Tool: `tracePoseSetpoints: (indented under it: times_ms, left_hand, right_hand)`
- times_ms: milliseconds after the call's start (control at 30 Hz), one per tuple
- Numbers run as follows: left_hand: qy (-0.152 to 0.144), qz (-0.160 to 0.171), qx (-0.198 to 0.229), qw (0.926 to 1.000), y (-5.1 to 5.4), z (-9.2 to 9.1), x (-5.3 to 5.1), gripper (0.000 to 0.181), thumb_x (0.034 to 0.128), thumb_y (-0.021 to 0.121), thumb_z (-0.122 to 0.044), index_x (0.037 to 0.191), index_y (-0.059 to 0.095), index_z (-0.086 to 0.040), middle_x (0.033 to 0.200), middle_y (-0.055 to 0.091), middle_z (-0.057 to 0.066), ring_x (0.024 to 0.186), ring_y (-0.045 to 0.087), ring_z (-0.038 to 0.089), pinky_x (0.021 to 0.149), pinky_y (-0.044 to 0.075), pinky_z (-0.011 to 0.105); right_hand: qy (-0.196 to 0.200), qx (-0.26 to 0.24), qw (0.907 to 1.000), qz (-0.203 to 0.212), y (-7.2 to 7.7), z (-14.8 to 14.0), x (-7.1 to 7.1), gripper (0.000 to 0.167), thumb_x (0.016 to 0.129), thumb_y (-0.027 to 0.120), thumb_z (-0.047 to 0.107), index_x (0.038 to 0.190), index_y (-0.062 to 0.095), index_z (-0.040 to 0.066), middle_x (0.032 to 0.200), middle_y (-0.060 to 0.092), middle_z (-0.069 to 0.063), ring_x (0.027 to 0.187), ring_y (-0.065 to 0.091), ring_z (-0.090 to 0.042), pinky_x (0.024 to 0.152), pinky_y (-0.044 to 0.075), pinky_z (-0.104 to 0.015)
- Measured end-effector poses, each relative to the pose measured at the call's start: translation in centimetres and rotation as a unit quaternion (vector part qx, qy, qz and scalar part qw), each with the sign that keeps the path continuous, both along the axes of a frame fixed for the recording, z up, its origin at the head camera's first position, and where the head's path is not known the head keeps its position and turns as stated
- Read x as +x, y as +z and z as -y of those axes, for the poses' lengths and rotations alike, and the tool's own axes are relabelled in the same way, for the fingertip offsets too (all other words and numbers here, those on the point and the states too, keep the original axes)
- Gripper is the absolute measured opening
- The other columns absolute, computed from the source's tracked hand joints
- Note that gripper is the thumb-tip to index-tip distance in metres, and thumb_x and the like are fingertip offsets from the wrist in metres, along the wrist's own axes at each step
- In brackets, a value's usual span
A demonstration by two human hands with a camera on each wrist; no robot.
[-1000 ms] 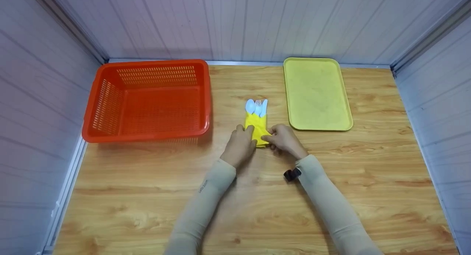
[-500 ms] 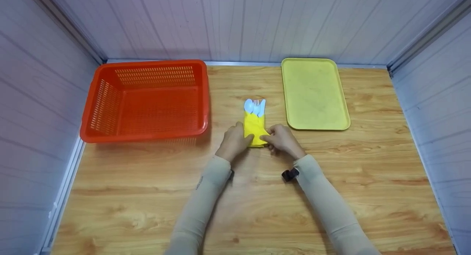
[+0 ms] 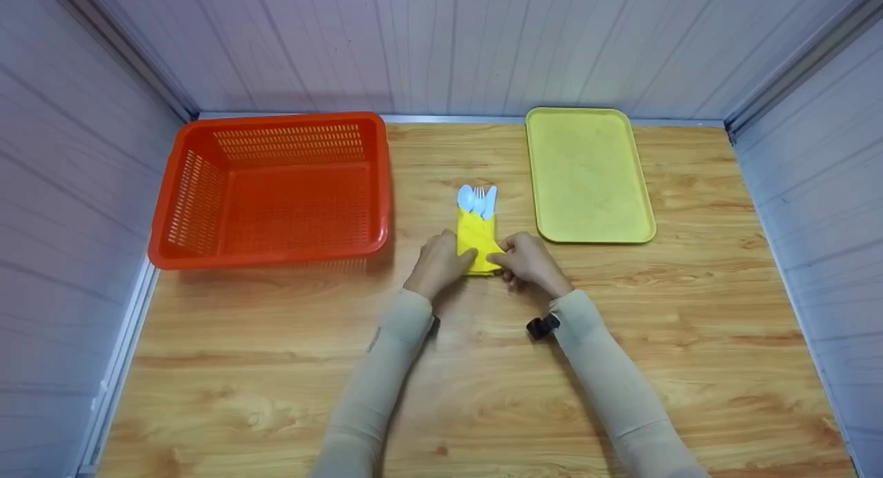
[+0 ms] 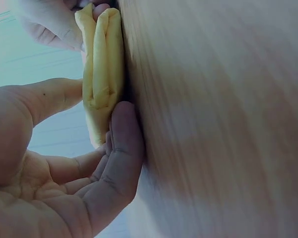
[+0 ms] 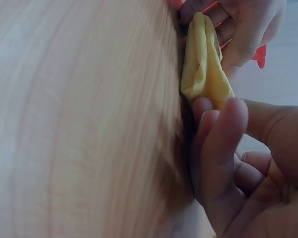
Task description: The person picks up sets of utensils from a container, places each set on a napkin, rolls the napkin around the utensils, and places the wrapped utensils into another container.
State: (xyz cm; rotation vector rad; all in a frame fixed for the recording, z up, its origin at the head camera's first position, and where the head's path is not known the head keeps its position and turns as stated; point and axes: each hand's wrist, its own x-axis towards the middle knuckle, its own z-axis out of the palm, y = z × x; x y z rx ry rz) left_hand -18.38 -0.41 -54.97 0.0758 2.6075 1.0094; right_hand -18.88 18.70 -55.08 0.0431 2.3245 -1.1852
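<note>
A folded yellow napkin [image 3: 474, 233] lies on the wooden table, wrapped around light-blue cutlery. A spoon [image 3: 465, 198], a fork [image 3: 479, 202] and a knife [image 3: 490, 202] stick out of its far end; their handles are hidden inside. My left hand [image 3: 437, 263] grips the napkin's left side, thumb on top and fingers along its edge. At the lower right, my right hand [image 3: 530, 263] pinches a flap of the napkin between thumb and fingers. In the left wrist view, the near end of the yellow napkin [image 4: 103, 74] shows several folded layers.
To the left stands a red plastic basket [image 3: 272, 259] with slotted walls. A yellow tray [image 3: 590, 174] lies at the back right. Pale panel walls [image 3: 414, 50] close off the back and both sides of the table.
My left hand has shifted left, from lying over the napkin to holding its left edge. The right hand keeps its pinch on the flap.
</note>
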Motion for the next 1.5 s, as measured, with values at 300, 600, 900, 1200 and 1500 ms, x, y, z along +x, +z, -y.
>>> tracePoseSetpoints:
  times_ms: [300,600,900,1200,1500]
  left_hand:
    - [-0.002,0.042,0.02,0.9989,0.3,-0.1,-0.6,0.033,0.096,0.065,-0.033,0.096,0.059,-0.001,0.078,0.048,0.006,0.07,0.047,0.021,0.059,0.04,0.031]
    - [0.025,0.017,0.065,0.9974,-0.1,-0.5,-0.2,0.026,0.0947,0.068,-0.027,0.095,0.061,-0.002,0.077,0.052,0.004,0.069,0.049,0.018,0.058,0.041,0.029]
    - [0.064,0.023,0.139,0.988,-0.6,-0.7,0.2,0.031,0.0954,0.068,-0.026,0.11,0.065,0.001,0.091,0.063,0.007,0.078,0.056,0.018,0.065,0.046,0.027]
    - [0.094,0.032,0.21,0.9726,-1.0,-0.3,1.0,0.033,0.0958,0.068,-0.029,0.113,0.064,-0.001,0.101,0.067,0.008,0.089,0.06,0.018,0.078,0.05,0.032]
    - [0.082,0.04,0.387,0.9177,0.3,0.3,2.9,0.035,0.0959,0.069,-0.022,0.122,0.062,0.001,0.102,0.075,0.01,0.09,0.072,0.02,0.077,0.056,0.031]
  right_hand:
    - [0.005,0.007,0.9999,0.007,0.0,0.0,0.0,0.028,0.098,0.066,0.022,0.079,0.063,0.002,0.061,0.063,-0.01,0.042,0.056,-0.017,0.039,0.048,-0.028]
    - [0.003,-0.008,0.9999,0.01,0.0,-0.2,0.1,0.027,0.098,0.065,0.022,0.078,0.062,0.004,0.061,0.062,-0.01,0.042,0.055,-0.017,0.039,0.047,-0.027]
    - [0.008,-0.033,0.9991,-0.025,-0.4,-0.6,0.6,0.028,0.097,0.067,0.024,0.076,0.06,0.006,0.061,0.064,-0.01,0.042,0.057,-0.017,0.039,0.047,-0.028]
    - [-0.024,-0.08,0.9959,-0.033,-0.1,-0.8,1.4,0.021,0.096,0.069,0.023,0.088,0.064,0.004,0.066,0.067,-0.011,0.044,0.057,-0.018,0.041,0.05,-0.032]
    - [-0.034,-0.101,0.9826,-0.152,2.1,-1.2,3.8,0.021,0.093,0.073,0.021,0.099,0.069,0.001,0.071,0.067,-0.005,0.062,0.062,-0.028,0.051,0.047,-0.026]
